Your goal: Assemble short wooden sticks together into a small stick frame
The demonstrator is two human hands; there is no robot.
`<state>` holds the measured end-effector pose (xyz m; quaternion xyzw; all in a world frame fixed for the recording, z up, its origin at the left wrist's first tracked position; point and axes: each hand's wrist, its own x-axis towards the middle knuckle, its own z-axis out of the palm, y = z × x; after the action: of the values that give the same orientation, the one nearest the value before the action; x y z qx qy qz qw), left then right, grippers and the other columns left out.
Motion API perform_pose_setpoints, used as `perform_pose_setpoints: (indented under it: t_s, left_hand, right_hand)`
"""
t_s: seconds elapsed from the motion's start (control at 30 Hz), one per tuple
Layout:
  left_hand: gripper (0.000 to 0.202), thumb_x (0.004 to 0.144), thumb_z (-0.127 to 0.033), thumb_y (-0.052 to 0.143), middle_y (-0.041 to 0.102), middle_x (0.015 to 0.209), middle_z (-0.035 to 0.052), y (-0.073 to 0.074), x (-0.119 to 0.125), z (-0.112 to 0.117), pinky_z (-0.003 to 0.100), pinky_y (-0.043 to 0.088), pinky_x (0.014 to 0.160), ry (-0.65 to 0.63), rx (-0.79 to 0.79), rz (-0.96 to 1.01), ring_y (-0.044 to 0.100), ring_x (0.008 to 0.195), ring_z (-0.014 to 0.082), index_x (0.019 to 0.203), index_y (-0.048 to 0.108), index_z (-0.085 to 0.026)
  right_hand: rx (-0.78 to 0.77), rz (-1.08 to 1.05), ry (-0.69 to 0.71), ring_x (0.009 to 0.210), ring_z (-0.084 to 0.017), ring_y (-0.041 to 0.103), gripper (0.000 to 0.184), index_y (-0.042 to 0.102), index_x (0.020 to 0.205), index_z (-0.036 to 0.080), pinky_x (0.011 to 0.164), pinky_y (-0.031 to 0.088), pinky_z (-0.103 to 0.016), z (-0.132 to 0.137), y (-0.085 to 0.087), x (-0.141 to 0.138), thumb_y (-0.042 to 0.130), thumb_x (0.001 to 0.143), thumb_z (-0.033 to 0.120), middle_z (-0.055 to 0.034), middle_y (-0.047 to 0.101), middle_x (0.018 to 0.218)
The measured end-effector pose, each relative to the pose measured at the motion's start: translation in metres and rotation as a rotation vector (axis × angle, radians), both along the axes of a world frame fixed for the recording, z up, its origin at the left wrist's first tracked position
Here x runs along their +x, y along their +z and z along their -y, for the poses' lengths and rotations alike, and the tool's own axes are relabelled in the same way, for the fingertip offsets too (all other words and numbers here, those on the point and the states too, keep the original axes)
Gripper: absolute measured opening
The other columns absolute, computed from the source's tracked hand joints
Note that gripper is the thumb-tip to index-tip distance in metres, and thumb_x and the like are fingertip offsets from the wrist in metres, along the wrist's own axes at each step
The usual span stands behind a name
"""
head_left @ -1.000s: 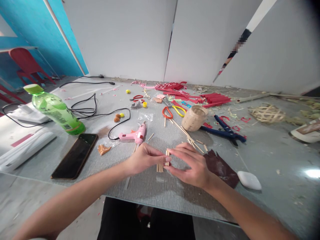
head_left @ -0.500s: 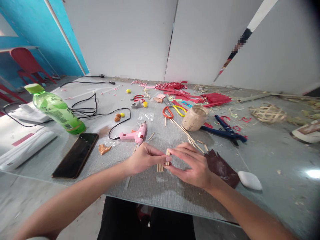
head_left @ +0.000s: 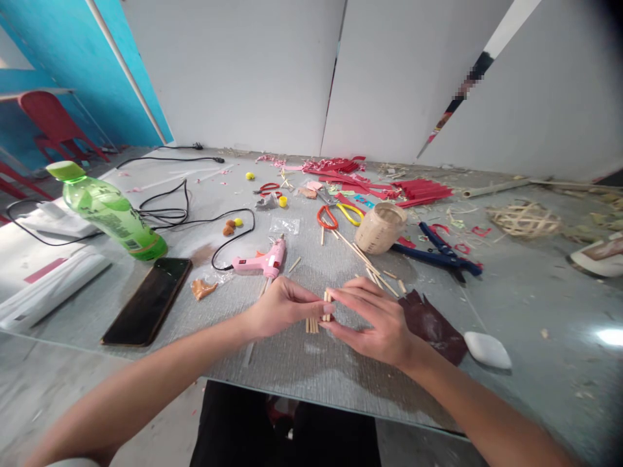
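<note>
Between my two hands stand a few short wooden sticks [head_left: 328,298], side by side and roughly upright. My left hand [head_left: 287,310] pinches them, with the thumb lying across their front. From the other side my right hand [head_left: 372,319] grips the same sticks at top and bottom between fingertips. Just below my left hand, a row of several short stick pieces [head_left: 312,325] lies on the table, partly hidden by that hand. A pink glue gun [head_left: 265,261] rests beyond my left hand. Past my right hand are loose sticks [head_left: 363,256] and a glass jar [head_left: 381,228].
Left on the table [head_left: 292,370] are a phone [head_left: 147,301], a green bottle [head_left: 109,214] and black cable. To the right lie blue-handled pliers [head_left: 445,253], brown sandpaper [head_left: 433,327] and a white case [head_left: 487,350]. Scissors [head_left: 327,218] and red paper strips [head_left: 421,192] lie farther back.
</note>
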<state>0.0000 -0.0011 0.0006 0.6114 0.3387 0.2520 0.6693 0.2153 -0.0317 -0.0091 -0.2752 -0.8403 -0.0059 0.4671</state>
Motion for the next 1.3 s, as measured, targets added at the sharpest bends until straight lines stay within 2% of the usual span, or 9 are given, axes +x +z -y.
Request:
perform_pose_setpoints:
  t_s: [0.3,0.47,0.67,1.03,1.3]
  left_hand:
    - [0.026,0.078,-0.041,0.085,0.075,0.069,0.0049,0.005,0.002,0.001,0.022,0.041,0.059,0.007,-0.030,0.032,0.056,0.059,0.0091,0.078,0.084,-0.015]
    - [0.023,0.074,-0.040,0.088,0.078,0.073,0.0057,0.010,0.003,0.003,0.021,0.048,0.066,0.045,-0.087,0.062,0.063,0.064,0.0105,0.078,0.084,-0.017]
    - [0.023,0.077,-0.040,0.086,0.078,0.073,0.0056,0.015,0.000,0.003,0.022,0.051,0.070,0.039,-0.085,0.077,0.066,0.067,0.0115,0.081,0.085,-0.017]
    - [0.019,0.077,-0.036,0.088,0.080,0.077,0.0059,0.013,0.000,0.003,0.021,0.051,0.069,0.020,-0.065,0.092,0.067,0.066,0.0113,0.084,0.085,-0.018]
    - [0.020,0.078,-0.038,0.087,0.081,0.079,0.0056,0.009,0.000,0.001,0.022,0.050,0.068,0.035,-0.042,0.059,0.067,0.067,0.0115,0.085,0.086,-0.019]
  right_hand:
    - [-0.009,-0.006,0.023,0.084,-0.025,0.071,0.055,0.062,0.136,0.020,0.072,0.062,-0.042,-0.001,-0.002,0.001,0.082,0.084,0.019,-0.0079,0.079,0.097]
    - [-0.034,-0.021,0.012,0.088,-0.026,0.069,0.059,0.061,0.137,0.020,0.077,0.061,-0.044,-0.001,-0.003,0.002,0.083,0.082,0.019,-0.0075,0.078,0.097]
    - [-0.065,-0.010,0.032,0.094,-0.027,0.068,0.069,0.056,0.145,0.021,0.080,0.060,-0.046,0.000,-0.003,0.002,0.083,0.081,0.020,-0.0080,0.077,0.103]
    - [-0.055,-0.022,0.017,0.093,-0.027,0.067,0.062,0.060,0.139,0.020,0.079,0.060,-0.044,0.001,-0.001,0.002,0.082,0.081,0.016,-0.0080,0.078,0.101]
    - [0.004,-0.026,-0.056,0.086,-0.026,0.068,0.051,0.066,0.125,0.019,0.075,0.061,-0.042,0.002,0.005,-0.002,0.083,0.077,0.017,-0.0072,0.078,0.096]
